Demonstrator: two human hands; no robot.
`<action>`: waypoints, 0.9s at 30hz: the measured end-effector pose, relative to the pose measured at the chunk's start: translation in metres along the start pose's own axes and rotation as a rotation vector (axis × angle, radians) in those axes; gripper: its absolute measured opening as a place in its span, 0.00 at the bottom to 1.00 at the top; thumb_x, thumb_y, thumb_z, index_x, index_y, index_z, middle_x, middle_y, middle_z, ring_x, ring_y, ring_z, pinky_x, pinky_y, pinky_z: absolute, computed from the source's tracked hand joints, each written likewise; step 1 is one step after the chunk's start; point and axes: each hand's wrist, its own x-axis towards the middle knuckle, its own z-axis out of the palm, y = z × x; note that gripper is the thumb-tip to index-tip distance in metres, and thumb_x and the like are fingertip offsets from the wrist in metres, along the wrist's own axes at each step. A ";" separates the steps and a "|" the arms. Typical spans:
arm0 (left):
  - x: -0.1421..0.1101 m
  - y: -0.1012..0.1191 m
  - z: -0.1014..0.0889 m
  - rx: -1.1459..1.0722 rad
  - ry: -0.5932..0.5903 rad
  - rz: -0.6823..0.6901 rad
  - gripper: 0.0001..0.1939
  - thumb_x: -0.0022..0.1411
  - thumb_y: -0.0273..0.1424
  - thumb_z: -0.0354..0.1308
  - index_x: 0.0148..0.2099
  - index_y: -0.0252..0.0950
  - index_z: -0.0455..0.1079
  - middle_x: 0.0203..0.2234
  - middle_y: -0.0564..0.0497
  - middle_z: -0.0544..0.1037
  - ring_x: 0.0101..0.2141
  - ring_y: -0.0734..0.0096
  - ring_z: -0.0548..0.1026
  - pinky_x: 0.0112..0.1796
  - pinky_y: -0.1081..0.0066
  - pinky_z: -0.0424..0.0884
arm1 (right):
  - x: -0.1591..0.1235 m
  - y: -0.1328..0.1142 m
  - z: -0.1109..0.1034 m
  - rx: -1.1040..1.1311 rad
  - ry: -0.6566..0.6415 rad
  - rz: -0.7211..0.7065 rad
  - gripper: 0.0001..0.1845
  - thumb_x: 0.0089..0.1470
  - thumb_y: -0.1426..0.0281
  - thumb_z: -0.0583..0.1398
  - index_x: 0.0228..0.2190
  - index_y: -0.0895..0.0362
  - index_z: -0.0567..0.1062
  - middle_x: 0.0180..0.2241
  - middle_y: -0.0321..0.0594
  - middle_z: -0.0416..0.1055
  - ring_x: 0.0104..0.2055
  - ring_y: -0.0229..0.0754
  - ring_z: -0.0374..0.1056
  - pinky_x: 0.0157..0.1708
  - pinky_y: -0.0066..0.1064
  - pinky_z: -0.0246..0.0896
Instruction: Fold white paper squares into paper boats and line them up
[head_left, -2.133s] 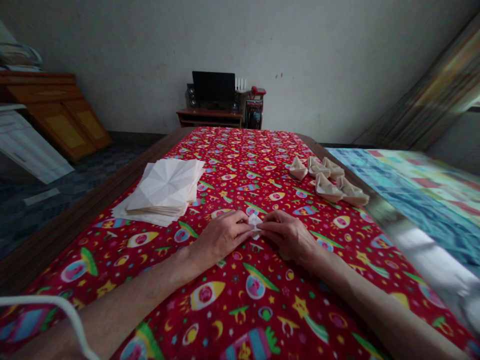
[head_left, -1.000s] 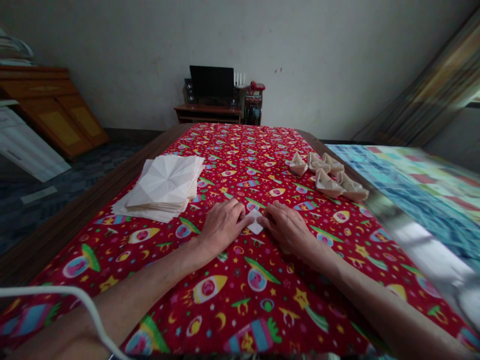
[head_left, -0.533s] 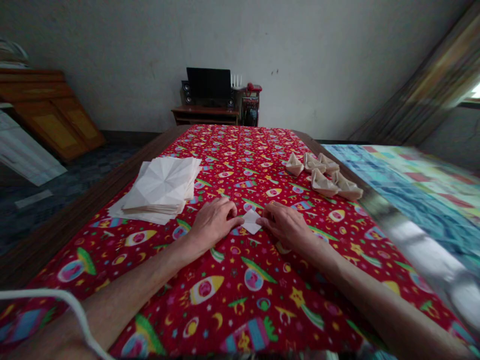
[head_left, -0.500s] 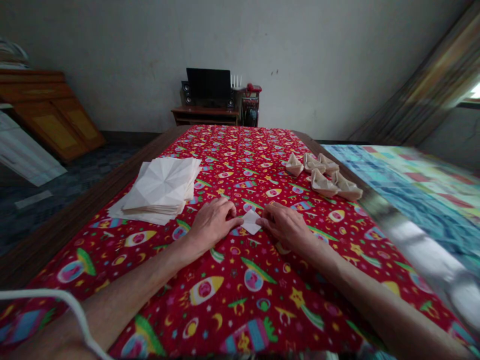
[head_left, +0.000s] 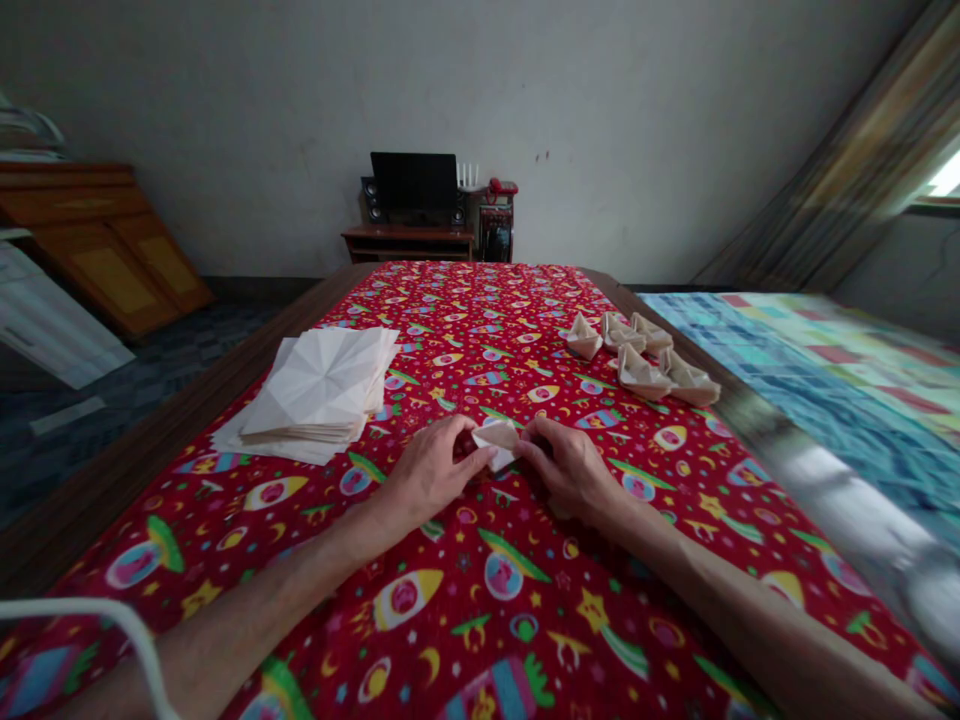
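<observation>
The left hand (head_left: 427, 472) and the right hand (head_left: 568, 470) held a folded paper (head_left: 496, 441) between them. Each grip was narrow, its fingertips closed on opposite sides of the fold. The folded paper was over the bench (head_left: 202, 400), which was covered by a red cloth (head_left: 480, 620) printed with rockets and stars; whether it touched the cloth could not be told. Left of the folded paper, just beyond the left hand, lay a stack of creased sheets (head_left: 319, 385). Ahead and right of the folded paper, five paper boats (head_left: 641, 360) sat clustered near the bench's edge. Far ahead of the folded paper, a monitor (head_left: 413, 181) stood on a wooden stand (head_left: 407, 243) by the wall. Well right of the folded paper lay a quilt (head_left: 825, 400), and a white cord (head_left: 97, 607) curved across the lower left, well apart from it.
</observation>
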 end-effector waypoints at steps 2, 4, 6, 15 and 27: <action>0.000 0.008 0.001 -0.171 0.013 -0.056 0.10 0.61 0.36 0.54 0.41 0.35 0.66 0.30 0.52 0.75 0.31 0.70 0.74 0.33 0.72 0.69 | 0.001 -0.003 0.002 0.051 0.024 0.033 0.07 0.55 0.70 0.56 0.26 0.57 0.68 0.23 0.34 0.68 0.25 0.35 0.63 0.26 0.25 0.51; 0.000 0.014 0.003 -0.219 0.051 -0.046 0.08 0.60 0.33 0.55 0.40 0.35 0.66 0.30 0.52 0.76 0.30 0.71 0.74 0.33 0.73 0.69 | 0.001 -0.007 0.004 0.095 0.019 0.023 0.06 0.55 0.71 0.56 0.27 0.58 0.69 0.23 0.34 0.69 0.24 0.35 0.63 0.26 0.25 0.52; 0.000 0.016 0.004 -0.149 0.127 0.029 0.04 0.58 0.28 0.56 0.38 0.35 0.66 0.29 0.53 0.76 0.29 0.72 0.74 0.32 0.74 0.69 | 0.000 -0.011 0.004 0.127 -0.021 -0.011 0.04 0.54 0.73 0.56 0.29 0.58 0.71 0.24 0.34 0.70 0.25 0.35 0.63 0.26 0.25 0.52; 0.003 0.008 -0.022 0.339 0.186 0.384 0.05 0.61 0.22 0.54 0.34 0.34 0.69 0.31 0.50 0.71 0.35 0.68 0.71 0.37 0.70 0.67 | -0.003 -0.019 -0.008 0.140 0.116 -0.087 0.10 0.57 0.64 0.58 0.35 0.57 0.72 0.28 0.36 0.72 0.28 0.36 0.66 0.29 0.25 0.57; 0.005 -0.004 0.001 0.217 0.088 0.400 0.05 0.62 0.26 0.55 0.41 0.36 0.69 0.34 0.52 0.76 0.37 0.68 0.73 0.40 0.69 0.67 | -0.003 0.000 -0.002 -0.312 0.134 -0.337 0.10 0.58 0.71 0.55 0.28 0.57 0.75 0.28 0.39 0.68 0.29 0.35 0.61 0.26 0.26 0.49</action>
